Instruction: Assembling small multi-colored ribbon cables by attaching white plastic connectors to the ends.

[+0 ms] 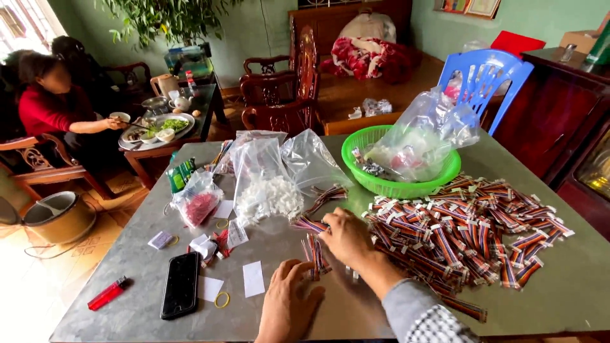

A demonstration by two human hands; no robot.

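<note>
My right hand (348,240) lies palm down on the grey table (127,286), fingers over a short row of striped ribbon cables with white connectors (314,251). My left hand (289,303) rests just below, its fingertips touching the lower end of the same row. A large heap of the same striped cables (464,228) spreads to the right. Whether either hand grips a cable is hidden.
A green basket (406,185) holds plastic bags. A bag of white connectors (267,194), a bag of red parts (198,204), a black phone (180,284), a red lighter (107,293), paper slips and rubber bands lie left. A blue chair (489,76) stands behind. A person sits eating at far left.
</note>
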